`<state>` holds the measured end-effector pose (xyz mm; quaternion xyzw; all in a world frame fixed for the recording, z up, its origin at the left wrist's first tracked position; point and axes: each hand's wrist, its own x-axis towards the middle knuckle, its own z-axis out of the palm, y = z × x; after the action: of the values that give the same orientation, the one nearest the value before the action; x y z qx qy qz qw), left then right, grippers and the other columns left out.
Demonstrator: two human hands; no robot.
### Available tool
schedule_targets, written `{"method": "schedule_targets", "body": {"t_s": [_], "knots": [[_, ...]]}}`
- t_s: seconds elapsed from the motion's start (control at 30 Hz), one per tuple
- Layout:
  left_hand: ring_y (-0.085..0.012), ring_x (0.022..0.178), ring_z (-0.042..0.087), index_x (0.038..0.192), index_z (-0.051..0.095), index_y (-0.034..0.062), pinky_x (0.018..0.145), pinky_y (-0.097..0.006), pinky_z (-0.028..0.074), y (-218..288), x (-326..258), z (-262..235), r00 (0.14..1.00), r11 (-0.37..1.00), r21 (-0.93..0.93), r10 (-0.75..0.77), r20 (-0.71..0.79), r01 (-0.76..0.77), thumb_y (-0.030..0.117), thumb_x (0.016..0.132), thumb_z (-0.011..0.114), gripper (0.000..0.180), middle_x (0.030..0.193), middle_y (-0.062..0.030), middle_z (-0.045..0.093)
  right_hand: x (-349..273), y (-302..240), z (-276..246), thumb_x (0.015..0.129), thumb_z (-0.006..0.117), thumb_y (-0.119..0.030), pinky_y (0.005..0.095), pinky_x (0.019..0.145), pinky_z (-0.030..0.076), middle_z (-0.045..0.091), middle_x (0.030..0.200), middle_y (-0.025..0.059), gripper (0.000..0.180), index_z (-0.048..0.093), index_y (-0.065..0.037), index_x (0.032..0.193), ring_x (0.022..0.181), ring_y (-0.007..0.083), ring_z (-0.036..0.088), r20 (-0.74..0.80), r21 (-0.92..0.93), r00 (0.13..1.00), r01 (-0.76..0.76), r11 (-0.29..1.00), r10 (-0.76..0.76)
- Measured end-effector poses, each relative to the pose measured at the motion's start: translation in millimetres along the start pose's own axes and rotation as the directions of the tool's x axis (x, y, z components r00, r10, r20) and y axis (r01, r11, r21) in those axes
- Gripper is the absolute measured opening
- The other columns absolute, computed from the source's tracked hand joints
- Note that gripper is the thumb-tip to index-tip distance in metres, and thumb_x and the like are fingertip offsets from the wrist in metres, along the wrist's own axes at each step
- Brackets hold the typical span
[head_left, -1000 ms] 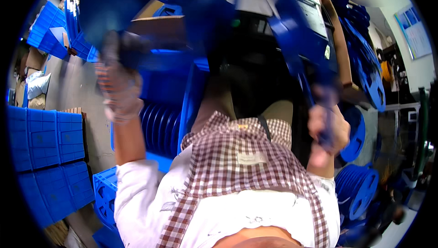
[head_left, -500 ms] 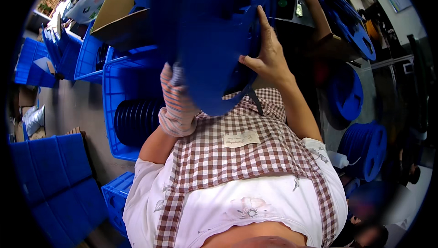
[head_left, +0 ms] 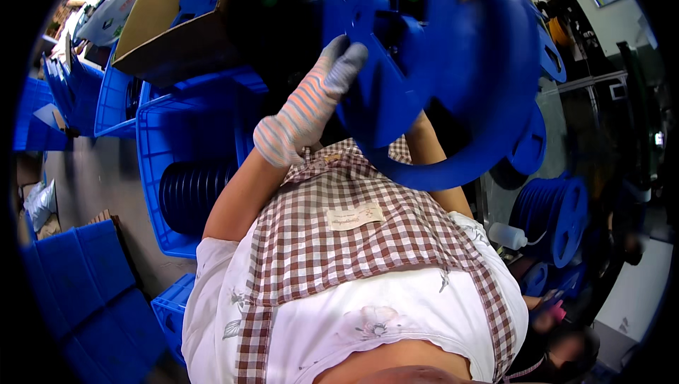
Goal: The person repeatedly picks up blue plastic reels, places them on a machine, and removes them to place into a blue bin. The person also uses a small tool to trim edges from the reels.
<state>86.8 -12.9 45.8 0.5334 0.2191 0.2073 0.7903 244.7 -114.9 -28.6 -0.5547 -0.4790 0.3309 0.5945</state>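
A large blue plastic reel (head_left: 387,105) with cut-out openings in its sides is held up in front of my chest. Its right side is smeared by motion. My left hand (head_left: 311,105), in a striped glove with grey fingertips, has its fingers closed at the reel's left edge. My right forearm (head_left: 428,147) reaches up behind the reel, which hides the hand and its fingers.
To the left, a blue crate (head_left: 148,193) contains a row of dark discs (head_left: 194,196). Beyond it stands a cardboard box (head_left: 152,37) with blue parts inside. More blue reels (head_left: 566,221) are at the right, beside a white bottle (head_left: 507,235). Another person (head_left: 566,345) is at the lower right.
The reel has swung to the right and turned, so its openings now show. My left hand has risen and moved right along with it. My right hand has passed out of sight behind it.
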Motion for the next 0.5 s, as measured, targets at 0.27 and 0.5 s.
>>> {"method": "schedule_targets", "body": {"t_s": [0.27,0.5], "knots": [[-0.0181,0.099,0.063,0.127,0.049,0.0045,0.082,-0.03,0.057,-53.6,3.8,-44.7,0.935,0.895,-0.395,0.301,0.187,-0.208,0.012,0.093,0.057,0.036,0.116,-0.0098,0.059,12.6,-41.3,16.0,0.064,0.076,-0.042,0.0495,0.099,0.044,0.05,0.126,0.0206,0.099,0.028,-0.019,0.147,0.117,0.036,0.051,0.24,-0.375,0.97,0.059,0.925,0.035],[-0.019,0.106,0.06,0.135,0.04,0.0075,0.086,-0.029,0.055,-62.9,-11.1,-43.4,0.935,0.879,-0.346,0.355,0.016,-0.328,0.017,0.094,0.057,0.046,0.122,-0.0099,0.056,3.7,-49.9,17.4,0.076,0.068,-0.049,0.0404,0.088,0.047,0.055,0.105,0.012,0.08,0.039,-0.015,0.143,0.098,0.0247,0.056,0.23,-0.443,0.973,0.109,0.89,-0.005]]}}
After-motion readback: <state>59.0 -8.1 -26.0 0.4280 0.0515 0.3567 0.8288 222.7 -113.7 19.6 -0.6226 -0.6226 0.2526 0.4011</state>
